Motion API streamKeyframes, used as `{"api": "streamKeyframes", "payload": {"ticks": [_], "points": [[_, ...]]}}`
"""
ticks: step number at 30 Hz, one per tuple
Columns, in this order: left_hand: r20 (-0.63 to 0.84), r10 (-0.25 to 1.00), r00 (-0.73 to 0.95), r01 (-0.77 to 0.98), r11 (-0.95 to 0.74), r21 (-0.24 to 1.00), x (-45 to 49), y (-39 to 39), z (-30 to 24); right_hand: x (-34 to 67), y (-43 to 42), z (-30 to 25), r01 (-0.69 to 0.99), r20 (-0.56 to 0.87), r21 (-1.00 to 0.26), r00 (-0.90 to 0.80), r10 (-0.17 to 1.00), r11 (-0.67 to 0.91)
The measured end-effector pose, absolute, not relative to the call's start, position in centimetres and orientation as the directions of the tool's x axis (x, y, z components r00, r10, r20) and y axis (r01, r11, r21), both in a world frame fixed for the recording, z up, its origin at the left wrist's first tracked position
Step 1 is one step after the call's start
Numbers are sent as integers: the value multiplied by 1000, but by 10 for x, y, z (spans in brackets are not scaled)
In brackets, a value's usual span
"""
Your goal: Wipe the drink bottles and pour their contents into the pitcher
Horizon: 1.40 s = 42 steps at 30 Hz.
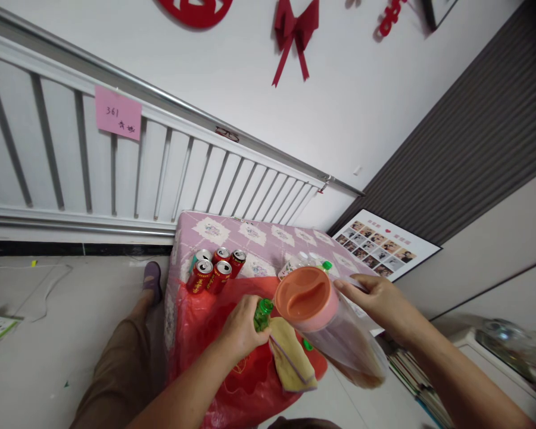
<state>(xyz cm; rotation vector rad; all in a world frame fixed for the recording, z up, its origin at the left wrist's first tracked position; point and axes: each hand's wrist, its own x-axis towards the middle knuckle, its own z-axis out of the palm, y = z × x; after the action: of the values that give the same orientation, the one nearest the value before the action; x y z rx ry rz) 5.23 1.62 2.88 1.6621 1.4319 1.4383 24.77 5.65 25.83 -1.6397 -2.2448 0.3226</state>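
My left hand (240,329) is closed round a green bottle (262,314) that stands over a red plastic bag (205,322) on a small table. My right hand (375,298) grips a clear plastic pitcher (335,333) with an orange lid (304,295), held tilted above the table's right side. A yellow cloth (292,357) lies just under the pitcher, beside the green bottle. Several red and green drink cans (214,269) stand together at the table's far left.
The table carries a pink patterned cloth (268,235). More bottles with a green cap (326,265) stand behind the pitcher. A white radiator (116,173) with a pink note (117,112) lines the wall. A photo board (382,243) leans at right. My leg (120,363) stretches left.
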Motion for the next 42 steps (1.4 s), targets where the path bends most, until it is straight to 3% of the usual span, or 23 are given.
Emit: {"api": "streamKeyframes", "payload": {"ticks": [42], "points": [[404,909,-108,392,-334,857,51,21,20,236,48,269,911,150,-333,-202,968,242]]}}
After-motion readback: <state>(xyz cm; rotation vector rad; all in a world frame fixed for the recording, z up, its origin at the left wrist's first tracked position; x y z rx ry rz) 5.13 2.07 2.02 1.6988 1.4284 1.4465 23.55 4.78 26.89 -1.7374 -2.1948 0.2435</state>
